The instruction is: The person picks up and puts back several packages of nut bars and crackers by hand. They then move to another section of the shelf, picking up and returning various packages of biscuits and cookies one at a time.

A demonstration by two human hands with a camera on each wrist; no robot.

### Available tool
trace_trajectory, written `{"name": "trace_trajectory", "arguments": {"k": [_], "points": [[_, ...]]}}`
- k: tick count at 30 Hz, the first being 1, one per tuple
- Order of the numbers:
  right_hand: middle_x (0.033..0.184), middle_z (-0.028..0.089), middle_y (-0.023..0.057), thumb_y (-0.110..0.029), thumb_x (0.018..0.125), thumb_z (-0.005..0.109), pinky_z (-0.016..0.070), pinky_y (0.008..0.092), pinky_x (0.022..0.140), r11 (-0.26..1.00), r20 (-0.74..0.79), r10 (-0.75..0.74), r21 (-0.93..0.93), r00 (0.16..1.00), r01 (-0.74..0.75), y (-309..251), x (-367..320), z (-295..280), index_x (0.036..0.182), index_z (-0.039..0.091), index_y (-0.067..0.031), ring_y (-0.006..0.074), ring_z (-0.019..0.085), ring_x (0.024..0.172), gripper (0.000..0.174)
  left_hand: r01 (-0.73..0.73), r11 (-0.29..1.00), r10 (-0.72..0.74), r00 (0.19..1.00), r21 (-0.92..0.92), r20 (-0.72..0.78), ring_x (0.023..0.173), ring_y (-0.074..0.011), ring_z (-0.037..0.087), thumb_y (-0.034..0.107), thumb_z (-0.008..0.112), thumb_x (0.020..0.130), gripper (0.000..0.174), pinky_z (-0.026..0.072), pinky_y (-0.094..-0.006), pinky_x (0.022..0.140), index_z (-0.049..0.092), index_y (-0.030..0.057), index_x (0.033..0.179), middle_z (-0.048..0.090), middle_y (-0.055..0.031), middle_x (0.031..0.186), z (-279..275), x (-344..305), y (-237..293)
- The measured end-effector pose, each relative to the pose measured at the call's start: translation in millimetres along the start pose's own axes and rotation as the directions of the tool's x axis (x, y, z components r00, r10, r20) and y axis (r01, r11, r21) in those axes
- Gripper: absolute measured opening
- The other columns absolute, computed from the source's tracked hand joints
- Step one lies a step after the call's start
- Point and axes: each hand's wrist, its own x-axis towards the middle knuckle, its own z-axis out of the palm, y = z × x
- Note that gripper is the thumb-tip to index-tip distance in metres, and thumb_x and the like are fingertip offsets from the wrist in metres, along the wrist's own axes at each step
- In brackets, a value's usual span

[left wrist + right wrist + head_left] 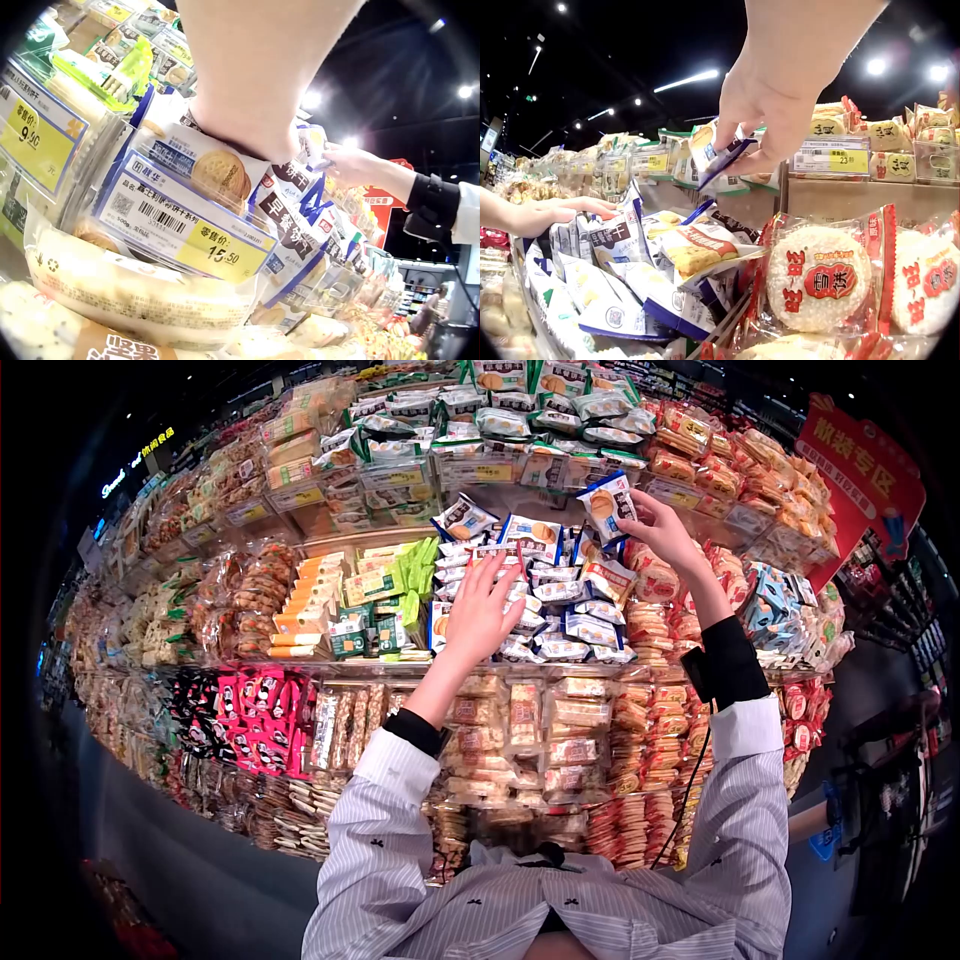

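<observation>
My right hand (pixel 665 538) pinches a blue-and-white biscuit packet (pixel 604 508) between thumb and fingers, raised over the back right of a bin of similar packets. The right wrist view shows the raised packet (pixel 705 154) tilted, with its blue edge downward. My left hand (pixel 482 608) lies with fingers spread on the heaped biscuit packets (pixel 562 625) at the bin's left side. A red-edged packet (pixel 701 247) sits on top of the heap near the bin's right wall. In the left wrist view, the forearm and hand hide part of the packets behind a price label (pixel 180 217).
Left of the bin are green packets (pixel 415 575) and orange-and-white packs (pixel 308 600); to its right are round rice crackers (pixel 821 277). A higher tier of green-and-white packets (pixel 500 420) stands behind. A red sign (pixel 860 480) rises at the far right.
</observation>
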Motion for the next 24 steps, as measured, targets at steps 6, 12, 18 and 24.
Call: {"name": "trace_trajectory", "arguments": {"k": [6, 12, 18, 24], "points": [[0.090, 0.063, 0.0069, -0.011, 0.078, 0.065, 0.0453, 0.0246, 0.072, 0.996, 0.005, -0.085, 0.025, 0.996, 0.085, -11, 6, 8, 0.115, 0.050, 0.0002, 0.0096, 0.058, 0.081, 0.042, 0.036, 0.999, -0.036, 0.999, -0.028, 0.016, 0.112, -0.0299, 0.041, 0.022, 0.057, 0.078, 0.032, 0.0319, -0.0425, 0.096, 0.054, 0.0082, 0.106, 0.048, -0.0106, 0.116, -10, 26, 1], [0.090, 0.063, 0.0070, -0.009, 0.077, 0.066, 0.0459, 0.0241, 0.072, 0.993, -0.030, -0.120, 0.006, 0.992, 0.120, -22, -12, -2, 0.110, 0.053, 0.0028, 0.0092, 0.058, 0.080, 0.037, -0.115, 0.991, 0.128, 0.954, -0.064, 0.271, 0.111, -0.0311, 0.044, 0.012, 0.053, 0.075, 0.040, 0.0377, -0.0381, 0.093, 0.048, 0.0014, 0.113, 0.051, -0.0134, 0.114, 9, 99, -19], [0.093, 0.062, 0.0052, -0.005, 0.077, 0.065, 0.0442, 0.0221, 0.076, 0.982, -0.115, -0.063, 0.172, 0.991, 0.082, -19, -29, -14, 0.102, 0.056, 0.0022, 0.0089, 0.057, 0.083, 0.028, -0.111, 0.993, 0.057, 0.774, 0.046, 0.630, 0.109, -0.0341, 0.044, 0.012, 0.060, 0.067, 0.060, 0.0371, -0.0386, 0.093, 0.041, 0.0032, 0.124, 0.050, -0.0187, 0.111, 25, 134, -16], [0.094, 0.061, 0.0029, -0.008, 0.078, 0.065, 0.0428, 0.0220, 0.078, 0.912, -0.105, 0.009, 0.409, 0.994, 0.035, -13, -34, -19, 0.102, 0.056, -0.0002, 0.0080, 0.056, 0.086, 0.028, -0.059, 0.987, 0.087, 0.977, -0.147, 0.193, 0.090, -0.0320, 0.052, 0.016, 0.069, 0.063, 0.043, 0.0424, -0.0381, 0.076, 0.055, -0.0020, 0.099, 0.052, -0.0158, 0.095, 15, 136, -17]]}}
